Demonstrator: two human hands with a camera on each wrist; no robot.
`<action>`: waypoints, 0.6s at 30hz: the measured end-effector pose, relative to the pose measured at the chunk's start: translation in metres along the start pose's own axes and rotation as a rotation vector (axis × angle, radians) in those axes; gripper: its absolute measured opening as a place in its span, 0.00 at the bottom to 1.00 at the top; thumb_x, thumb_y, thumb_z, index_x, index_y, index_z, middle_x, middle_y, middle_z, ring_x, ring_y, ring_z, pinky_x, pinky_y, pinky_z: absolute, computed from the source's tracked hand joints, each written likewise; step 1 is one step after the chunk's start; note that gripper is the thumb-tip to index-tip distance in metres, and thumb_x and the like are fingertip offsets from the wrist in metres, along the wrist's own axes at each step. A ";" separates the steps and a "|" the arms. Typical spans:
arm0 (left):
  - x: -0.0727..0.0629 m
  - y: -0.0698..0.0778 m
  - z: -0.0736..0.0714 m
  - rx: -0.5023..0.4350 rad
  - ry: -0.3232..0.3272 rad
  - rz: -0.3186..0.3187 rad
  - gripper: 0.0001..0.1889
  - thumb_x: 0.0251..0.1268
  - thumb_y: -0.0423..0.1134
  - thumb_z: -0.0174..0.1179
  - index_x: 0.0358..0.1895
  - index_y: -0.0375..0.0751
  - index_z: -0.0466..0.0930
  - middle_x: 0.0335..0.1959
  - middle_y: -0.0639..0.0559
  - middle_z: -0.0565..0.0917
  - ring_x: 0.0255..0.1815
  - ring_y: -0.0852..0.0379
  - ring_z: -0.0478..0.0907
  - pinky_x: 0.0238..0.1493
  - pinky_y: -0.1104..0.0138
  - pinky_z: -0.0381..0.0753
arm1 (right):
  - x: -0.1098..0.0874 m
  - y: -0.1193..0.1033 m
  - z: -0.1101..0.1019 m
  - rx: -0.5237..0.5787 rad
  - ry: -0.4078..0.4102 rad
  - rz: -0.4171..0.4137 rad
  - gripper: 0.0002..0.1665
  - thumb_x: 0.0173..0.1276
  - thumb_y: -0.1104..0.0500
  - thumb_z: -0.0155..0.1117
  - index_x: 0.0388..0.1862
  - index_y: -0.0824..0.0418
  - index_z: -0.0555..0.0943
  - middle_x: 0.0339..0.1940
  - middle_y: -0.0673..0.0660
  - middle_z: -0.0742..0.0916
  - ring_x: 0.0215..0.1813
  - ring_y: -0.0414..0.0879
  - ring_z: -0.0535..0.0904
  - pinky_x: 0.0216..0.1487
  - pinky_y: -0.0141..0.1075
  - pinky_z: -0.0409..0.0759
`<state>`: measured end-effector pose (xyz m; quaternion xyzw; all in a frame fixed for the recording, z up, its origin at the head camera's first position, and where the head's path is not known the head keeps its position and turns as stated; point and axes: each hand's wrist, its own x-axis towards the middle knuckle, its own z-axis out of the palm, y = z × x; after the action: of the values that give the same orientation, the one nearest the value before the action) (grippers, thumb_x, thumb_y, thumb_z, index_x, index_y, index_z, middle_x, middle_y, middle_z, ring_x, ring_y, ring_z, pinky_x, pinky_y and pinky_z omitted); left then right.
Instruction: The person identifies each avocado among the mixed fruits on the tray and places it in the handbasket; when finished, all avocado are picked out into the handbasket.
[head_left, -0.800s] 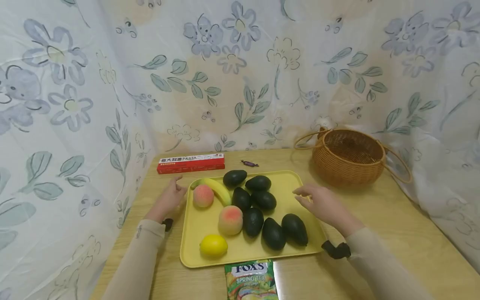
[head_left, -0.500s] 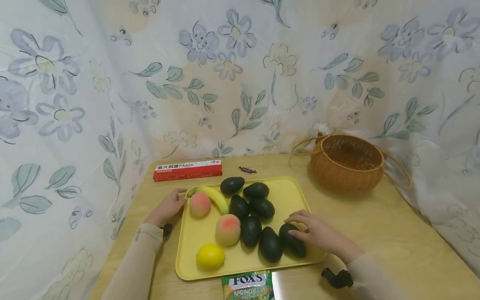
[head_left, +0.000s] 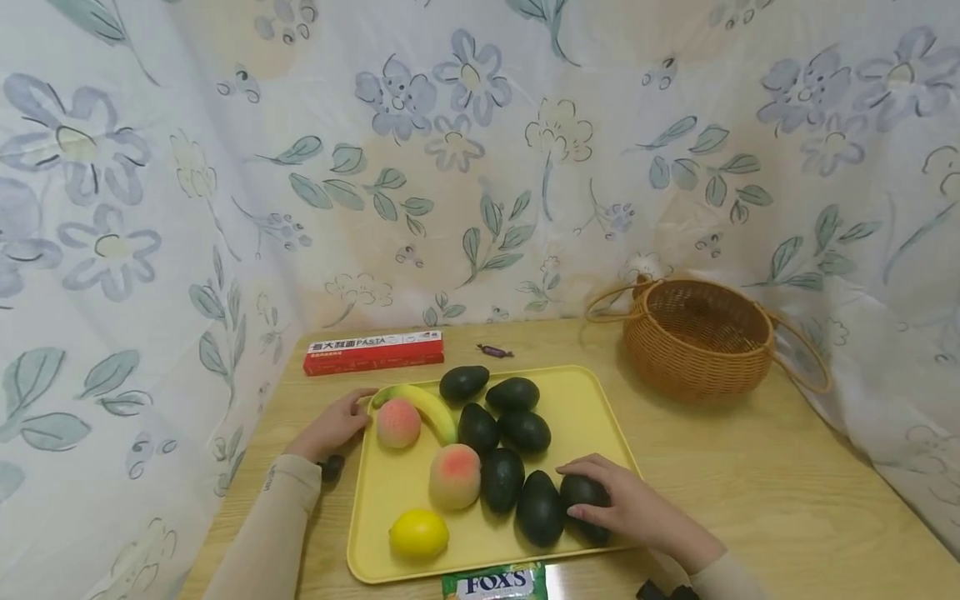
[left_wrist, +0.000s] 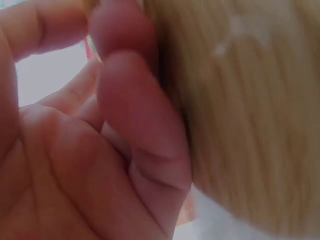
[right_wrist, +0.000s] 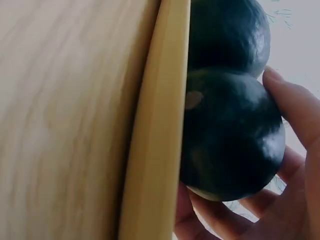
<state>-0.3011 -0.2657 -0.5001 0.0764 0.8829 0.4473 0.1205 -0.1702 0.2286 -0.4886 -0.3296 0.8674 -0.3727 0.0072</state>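
Observation:
My right hand (head_left: 637, 504) grips the rightmost dark green avocado (head_left: 581, 492) near the front right of a yellow tray (head_left: 573, 425). In the right wrist view, thumb and fingers curve round this avocado (right_wrist: 232, 135), its round end beside the tray rim (right_wrist: 157, 130); a second avocado (right_wrist: 230, 35) sits behind. My left hand (head_left: 333, 427) rests at the tray's left rim, by a peach (head_left: 398, 422) and a banana (head_left: 427, 407). In the left wrist view the left hand (left_wrist: 100, 150) shows loosely bent fingers against the wooden table (left_wrist: 245, 115), with nothing held.
The tray also bears several other avocados (head_left: 502, 482), a larger peach (head_left: 455, 477) and a lemon (head_left: 418, 534). Behind it lie a red pasta box (head_left: 373, 353) and a purple wrapped candy (head_left: 495, 352). A wicker basket (head_left: 697, 358) stands back right; a green candy bag (head_left: 495, 583) lies in front.
My right hand has come forward and down from above the tray's right side onto the rightmost avocado and now grips it. The left hand has settled at the tray's left rim. The head view has tilted up.

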 end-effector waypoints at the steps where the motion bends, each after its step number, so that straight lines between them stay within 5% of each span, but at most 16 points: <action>1: 0.000 0.000 0.000 -0.015 -0.002 -0.003 0.30 0.74 0.30 0.54 0.78 0.35 0.64 0.30 0.46 0.74 0.22 0.56 0.68 0.24 0.67 0.68 | 0.001 0.000 0.000 0.007 0.006 -0.006 0.27 0.72 0.48 0.72 0.65 0.57 0.81 0.57 0.49 0.83 0.58 0.44 0.80 0.57 0.40 0.81; 5: 0.002 0.001 0.000 -0.045 0.005 -0.001 0.30 0.73 0.28 0.53 0.78 0.33 0.63 0.29 0.47 0.74 0.21 0.58 0.67 0.23 0.68 0.67 | 0.007 0.003 -0.006 -0.029 0.047 -0.019 0.25 0.70 0.51 0.74 0.63 0.54 0.82 0.56 0.48 0.83 0.56 0.43 0.81 0.55 0.41 0.82; 10: 0.005 -0.001 -0.002 -0.040 0.036 -0.005 0.31 0.71 0.28 0.54 0.77 0.34 0.65 0.29 0.48 0.75 0.23 0.57 0.68 0.25 0.68 0.68 | 0.029 0.007 -0.040 -0.074 0.124 0.038 0.25 0.69 0.57 0.75 0.63 0.52 0.81 0.59 0.53 0.83 0.58 0.52 0.81 0.56 0.52 0.81; 18: 0.003 0.001 0.000 -0.031 0.014 -0.023 0.32 0.71 0.28 0.53 0.78 0.35 0.63 0.28 0.48 0.75 0.23 0.57 0.68 0.26 0.67 0.69 | 0.058 0.024 -0.127 -0.170 0.479 0.127 0.29 0.66 0.64 0.76 0.65 0.63 0.79 0.61 0.66 0.79 0.60 0.67 0.77 0.56 0.67 0.75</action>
<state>-0.3042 -0.2644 -0.5000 0.0613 0.8776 0.4599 0.1208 -0.2625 0.2884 -0.3995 -0.1761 0.8916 -0.3646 -0.2027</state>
